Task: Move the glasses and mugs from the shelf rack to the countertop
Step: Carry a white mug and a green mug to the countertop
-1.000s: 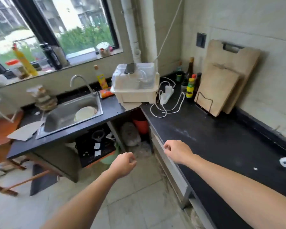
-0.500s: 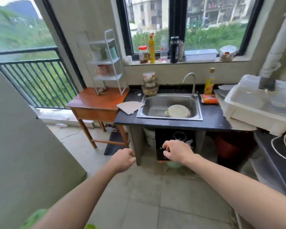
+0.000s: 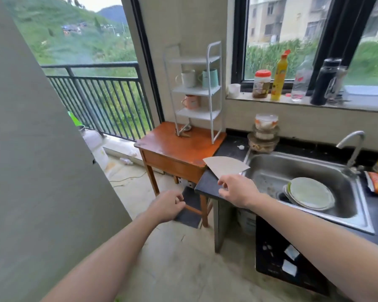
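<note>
A white three-tier shelf rack (image 3: pixel 212 90) stands on a small wooden table (image 3: pixel 172 147) in the corner. Its middle tier holds a white mug (image 3: pixel 188 78) and a pale green mug (image 3: pixel 210 78). One tier lower sits a pink mug (image 3: pixel 191 102). The black countertop (image 3: pixel 207 184) begins right of the table. My left hand (image 3: pixel 167 205) hangs loosely curled over the floor, holding nothing. My right hand (image 3: pixel 238 189) hovers over the counter's left end, fingers partly spread and empty. Both hands are well short of the rack.
A grey paper sheet (image 3: pixel 225 165) lies on the counter's corner. A steel sink (image 3: pixel 303 182) holds stacked plates (image 3: pixel 310 192). Stacked glass bowls (image 3: pixel 264 134) stand behind it. Bottles and a jar line the windowsill (image 3: pixel 292 99). A grey wall (image 3: pixel 31 171) is at left.
My view has swung left from the long counter to the sink and rack, which now appear closer. Both hands stay out in front, and the right one's fingers have loosened.
</note>
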